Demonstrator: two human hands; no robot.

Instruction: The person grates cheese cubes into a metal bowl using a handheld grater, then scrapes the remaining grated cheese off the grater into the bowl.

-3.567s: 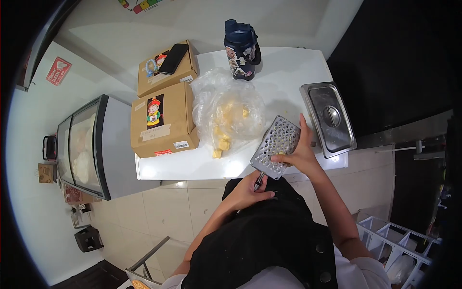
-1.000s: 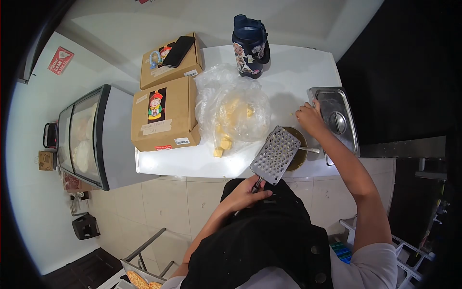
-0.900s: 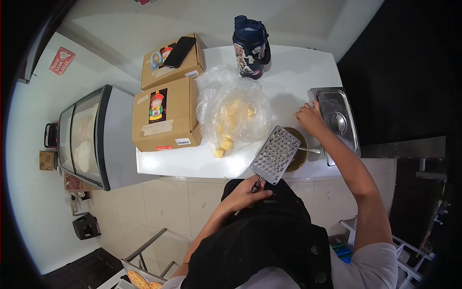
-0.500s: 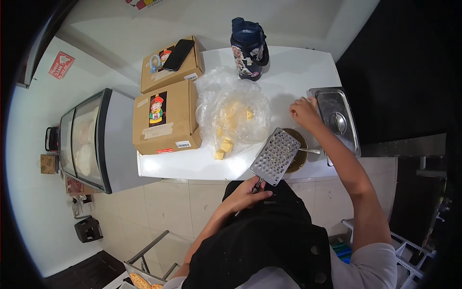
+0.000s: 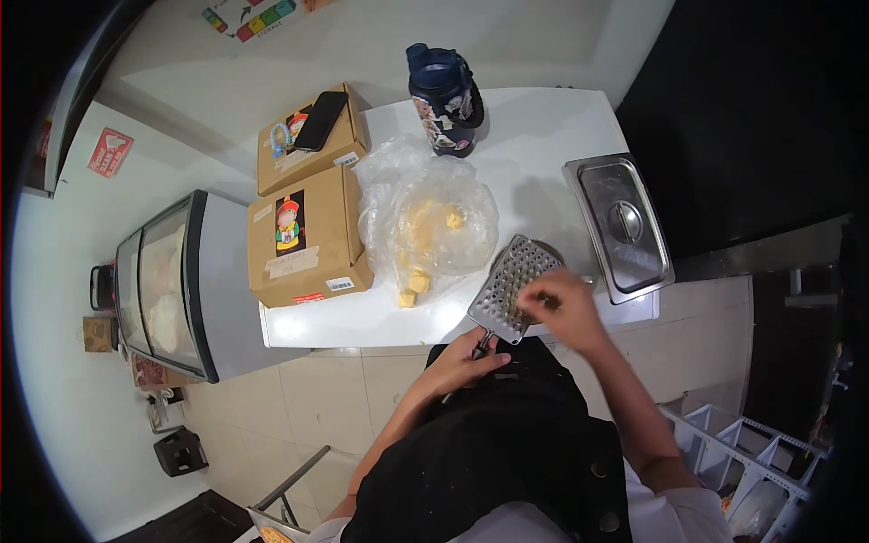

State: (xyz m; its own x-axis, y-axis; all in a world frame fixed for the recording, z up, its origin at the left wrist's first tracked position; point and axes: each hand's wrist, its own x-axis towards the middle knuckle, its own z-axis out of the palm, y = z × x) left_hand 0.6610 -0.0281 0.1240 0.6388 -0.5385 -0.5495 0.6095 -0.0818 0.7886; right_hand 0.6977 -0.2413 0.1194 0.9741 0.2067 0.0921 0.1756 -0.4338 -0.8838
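Grater [image 5: 513,288] slants over the near edge of the white tabletop [image 5: 543,127], where cardboard boxes [image 5: 321,226], a clear plastic bag [image 5: 444,195] and a steel lid [image 5: 634,262] lie. The left hand [image 5: 469,360] clamps the grater's handle [image 5: 485,343]; apart from it, the right hand [image 5: 563,309] bunches its fingers over the perforated face, any contents hidden.

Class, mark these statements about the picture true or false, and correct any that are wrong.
1. The left hand holds the grater by its handle. True.
2. The right hand rests on the metal lid. False: it is over the perforated face of the grater.
3. The dark blue bottle stands upright on the white table. True.
4. The phone lies on the table. False: it lies on the farther cardboard box.
5. Yellow chunks lie near the edge of the clear plastic bag. True.
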